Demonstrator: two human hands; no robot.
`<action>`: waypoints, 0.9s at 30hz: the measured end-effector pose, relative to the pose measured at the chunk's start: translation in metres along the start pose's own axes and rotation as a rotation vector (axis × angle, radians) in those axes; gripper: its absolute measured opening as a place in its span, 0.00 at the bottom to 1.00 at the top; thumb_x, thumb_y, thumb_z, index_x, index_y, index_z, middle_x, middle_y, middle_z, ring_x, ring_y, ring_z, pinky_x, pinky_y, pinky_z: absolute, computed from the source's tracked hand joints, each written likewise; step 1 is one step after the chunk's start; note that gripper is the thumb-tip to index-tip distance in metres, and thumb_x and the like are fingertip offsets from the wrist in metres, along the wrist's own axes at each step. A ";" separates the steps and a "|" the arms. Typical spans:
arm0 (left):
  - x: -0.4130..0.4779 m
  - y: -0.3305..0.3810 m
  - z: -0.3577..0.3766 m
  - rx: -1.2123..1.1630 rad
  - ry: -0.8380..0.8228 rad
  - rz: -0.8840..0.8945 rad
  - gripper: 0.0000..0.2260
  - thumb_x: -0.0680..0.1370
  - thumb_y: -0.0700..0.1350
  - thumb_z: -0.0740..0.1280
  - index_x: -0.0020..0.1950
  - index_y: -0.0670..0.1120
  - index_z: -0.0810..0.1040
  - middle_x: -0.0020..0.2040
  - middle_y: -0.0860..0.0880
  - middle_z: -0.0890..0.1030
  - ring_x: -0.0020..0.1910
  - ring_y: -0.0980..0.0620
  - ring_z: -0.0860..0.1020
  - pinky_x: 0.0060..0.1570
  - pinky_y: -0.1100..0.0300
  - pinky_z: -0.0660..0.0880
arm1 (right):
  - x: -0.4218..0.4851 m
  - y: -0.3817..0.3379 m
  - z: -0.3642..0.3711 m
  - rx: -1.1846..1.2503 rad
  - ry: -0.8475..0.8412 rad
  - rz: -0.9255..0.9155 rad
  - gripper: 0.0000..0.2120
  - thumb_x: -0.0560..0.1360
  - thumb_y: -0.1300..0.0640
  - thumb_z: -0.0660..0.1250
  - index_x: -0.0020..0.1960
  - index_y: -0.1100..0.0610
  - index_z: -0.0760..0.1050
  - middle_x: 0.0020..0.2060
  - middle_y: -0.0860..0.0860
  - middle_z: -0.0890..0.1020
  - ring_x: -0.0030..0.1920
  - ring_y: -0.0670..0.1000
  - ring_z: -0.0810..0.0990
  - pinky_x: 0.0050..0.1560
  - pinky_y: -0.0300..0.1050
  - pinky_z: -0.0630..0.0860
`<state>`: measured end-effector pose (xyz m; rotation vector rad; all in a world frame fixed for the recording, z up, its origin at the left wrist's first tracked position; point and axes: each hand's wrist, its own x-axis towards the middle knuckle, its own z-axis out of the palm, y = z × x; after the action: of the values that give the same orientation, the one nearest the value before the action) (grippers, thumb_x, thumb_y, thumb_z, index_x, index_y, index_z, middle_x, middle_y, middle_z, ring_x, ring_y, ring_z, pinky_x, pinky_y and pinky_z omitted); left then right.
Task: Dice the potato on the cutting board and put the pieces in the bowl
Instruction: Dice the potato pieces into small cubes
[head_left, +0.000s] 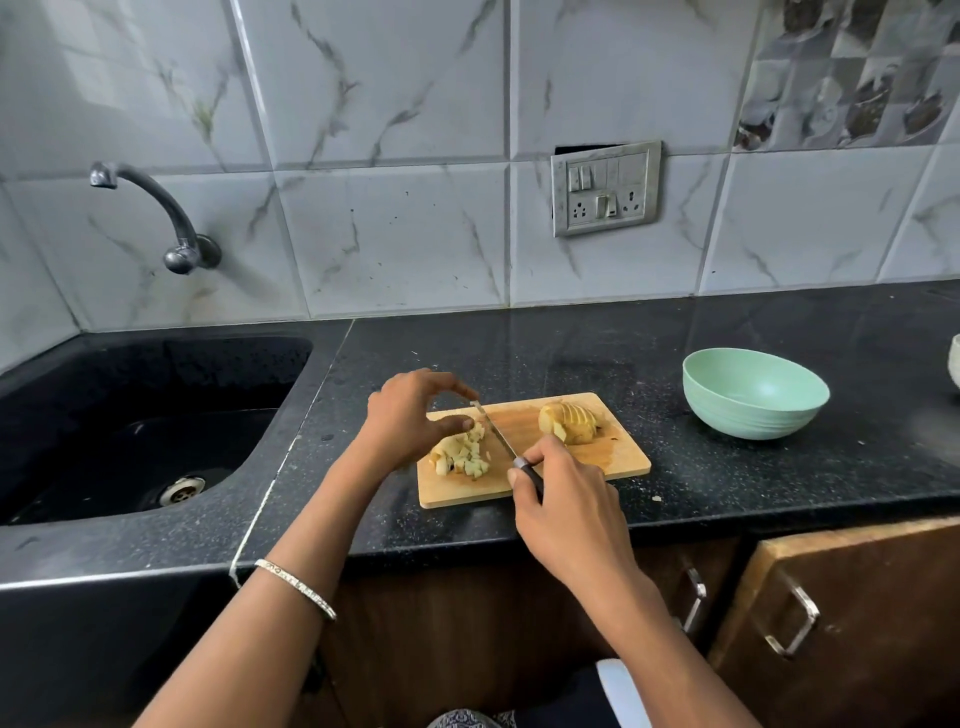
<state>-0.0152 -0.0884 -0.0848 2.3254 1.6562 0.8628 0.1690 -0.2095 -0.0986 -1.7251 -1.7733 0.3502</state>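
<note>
1. Cutting board (457, 491) sits centre frame, bowl (753, 395) to its right — looks empty.
2. Left hand (410, 415) curls over the diced pile (462, 454), thumb on it; tuck those fingertips back.
3. Right hand (566, 514) grips the knife (496, 434); sliced half (569, 423) waits right of the blade.

A pale wooden cutting board (621, 460) lies at the centre of the frame, its long side running left to right. On its left half sits a loose heap of potato cubes (464, 456), yellowish with bits of skin. On its upper right rests a potato half (570, 423), cut into slices that stay together. A knife (496, 432) slants between them. At the right, off the board, stands a mint-green bowl (750, 418), upright.
</note>
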 end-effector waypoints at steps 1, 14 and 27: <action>0.004 0.002 -0.001 0.045 -0.043 0.065 0.14 0.68 0.62 0.73 0.53 0.68 0.79 0.59 0.60 0.80 0.62 0.52 0.75 0.60 0.42 0.71 | 0.002 0.001 -0.001 0.019 -0.013 0.006 0.06 0.82 0.46 0.61 0.55 0.47 0.69 0.46 0.47 0.78 0.46 0.52 0.76 0.38 0.46 0.66; 0.024 -0.007 -0.006 0.139 -0.168 0.105 0.06 0.73 0.45 0.75 0.46 0.56 0.85 0.41 0.58 0.85 0.43 0.63 0.80 0.50 0.55 0.79 | -0.001 0.040 -0.016 0.107 -0.048 0.014 0.06 0.77 0.42 0.67 0.50 0.43 0.74 0.35 0.46 0.82 0.36 0.47 0.82 0.42 0.50 0.80; 0.019 -0.006 -0.003 0.136 -0.058 0.061 0.07 0.68 0.53 0.78 0.40 0.55 0.82 0.36 0.59 0.82 0.39 0.62 0.80 0.43 0.54 0.80 | 0.001 0.048 -0.010 0.138 0.006 0.028 0.06 0.77 0.42 0.67 0.49 0.42 0.74 0.34 0.47 0.82 0.38 0.47 0.81 0.43 0.50 0.78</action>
<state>-0.0177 -0.0696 -0.0777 2.4775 1.6770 0.7074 0.2137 -0.2060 -0.1193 -1.6534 -1.6817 0.4674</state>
